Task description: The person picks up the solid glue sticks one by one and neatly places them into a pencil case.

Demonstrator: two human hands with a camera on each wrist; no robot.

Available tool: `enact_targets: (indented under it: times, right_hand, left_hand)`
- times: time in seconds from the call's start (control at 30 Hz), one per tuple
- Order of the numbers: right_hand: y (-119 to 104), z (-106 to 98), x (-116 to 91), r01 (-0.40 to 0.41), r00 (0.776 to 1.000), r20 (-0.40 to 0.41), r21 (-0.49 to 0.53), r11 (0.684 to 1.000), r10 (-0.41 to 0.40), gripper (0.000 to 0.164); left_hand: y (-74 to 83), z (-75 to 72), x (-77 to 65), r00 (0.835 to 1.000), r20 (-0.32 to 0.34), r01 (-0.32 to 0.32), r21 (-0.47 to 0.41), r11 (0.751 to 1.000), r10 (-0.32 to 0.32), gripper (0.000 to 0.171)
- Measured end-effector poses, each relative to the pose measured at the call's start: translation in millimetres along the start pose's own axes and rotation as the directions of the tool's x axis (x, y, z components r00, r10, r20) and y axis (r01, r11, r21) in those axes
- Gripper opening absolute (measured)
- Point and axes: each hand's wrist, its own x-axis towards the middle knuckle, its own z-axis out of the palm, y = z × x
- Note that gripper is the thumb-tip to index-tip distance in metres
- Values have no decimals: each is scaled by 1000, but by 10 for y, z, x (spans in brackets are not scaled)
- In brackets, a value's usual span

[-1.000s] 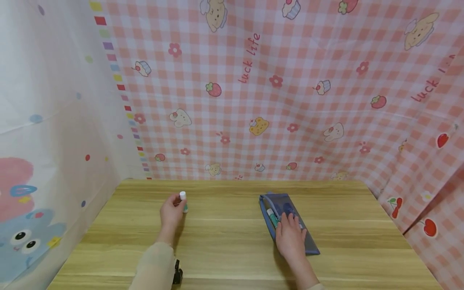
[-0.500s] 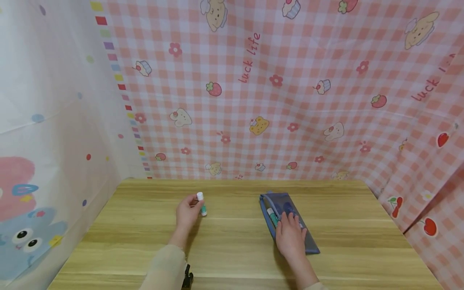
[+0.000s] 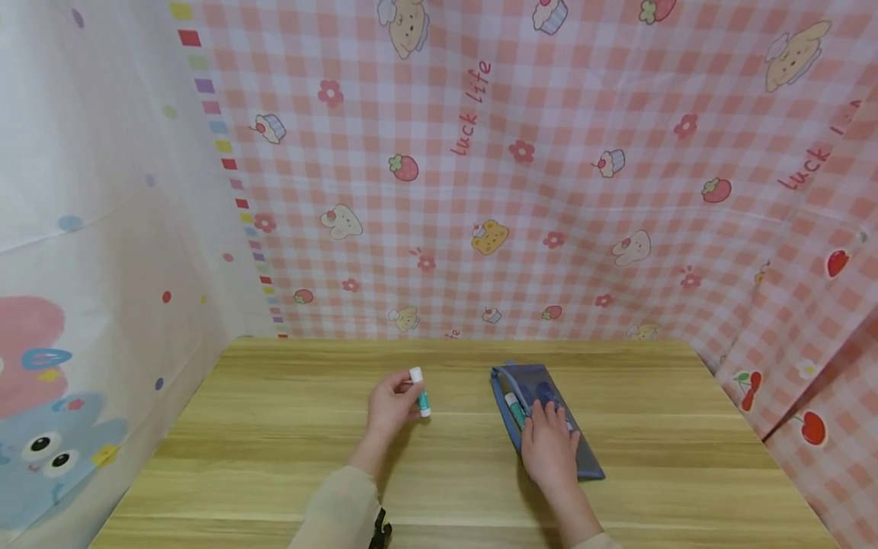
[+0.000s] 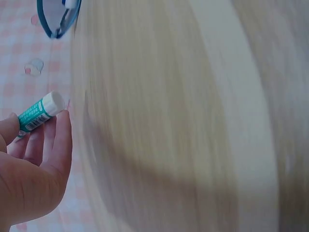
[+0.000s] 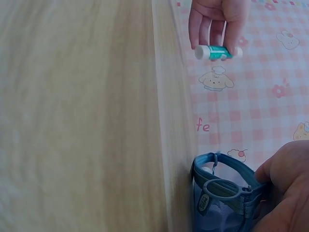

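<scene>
My left hand (image 3: 389, 404) pinches a green and white glue stick (image 3: 422, 398) near the middle of the table, holding it close to upright. The left wrist view shows the white cap and green label of this glue stick (image 4: 38, 116) between thumb and fingers. To the right lies a blue-grey mesh pencil case (image 3: 588, 462), its zipped mouth gaping on the left side. A second green and white tube (image 3: 514, 409) shows inside that mouth. My right hand (image 3: 551, 454) holds the case, thumb by the rim and fingers over the top; part of its grip is hidden.
The wood-grain table (image 3: 274, 427) ends at a pink checked cloth (image 3: 439, 206) hanging behind it. A white patterned cloth (image 3: 130, 252) hangs on the left. Dark contents (image 3: 546, 394) show through the case's mesh. A black strap piece (image 3: 379, 530) sits at the left sleeve.
My left hand has carried the glue stick rightward across the table, closer to the pencil case. The right hand and the case have stayed in place.
</scene>
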Motion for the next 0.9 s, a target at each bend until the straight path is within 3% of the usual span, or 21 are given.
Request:
enact_targets:
  times: [0.13,0.37,0.9]
  right_hand:
    - [-2,-9,-5,4,1000,6,4,1000,-4,46]
    - [-1,-10,-1,6,1000,5,7,1000,-6,47]
    - [-21,-21,-13,0,1000,-6,10,1000,0,46]
  left_hand:
    - [13,125,-31,999,25,32,7,999,-32,27]
    - [35,315,-112,996,83,34,-32,999,-31,29]
    - [64,750,-281,990,122,84,-84,993,-73,28]
